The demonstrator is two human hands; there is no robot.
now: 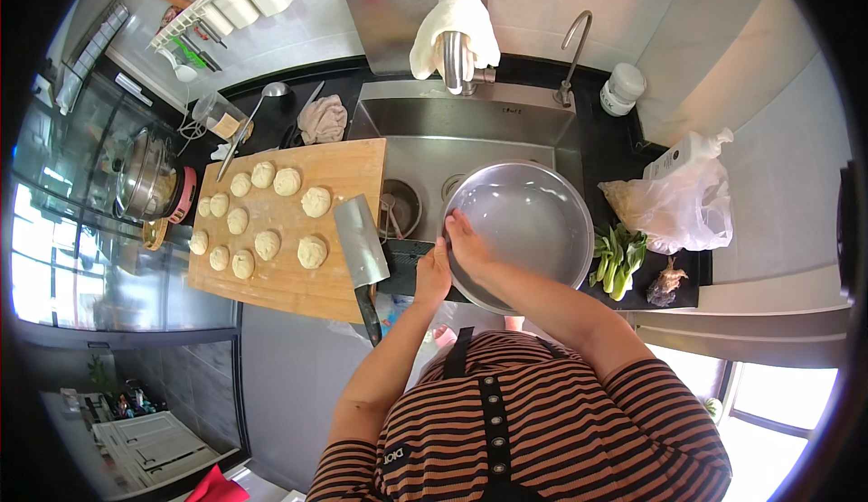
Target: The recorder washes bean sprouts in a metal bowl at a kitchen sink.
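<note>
A large stainless steel bowl point(529, 231) is before me, over the right part of the sink and its front edge. My left hand point(434, 273) is at the bowl's left rim, with the thumb pointing up along it and the other fingers partly hidden. Across the bowl's near side reaches my right arm. My right hand point(469, 241) lies against the left inner wall, close beside the left hand. Whether its fingers grip the rim is unclear. The bowl's inside looks smooth and shiny, with no food visible in it.
Left of the sink point(468, 112), a wooden board point(285, 299) bears several dough balls point(312, 252); a cleaver point(361, 241) lies on its right edge, handle overhanging. A smaller pot point(401, 207) sits in the sink. Leafy greens point(620, 261) and a plastic bag point(685, 207) lie on the right.
</note>
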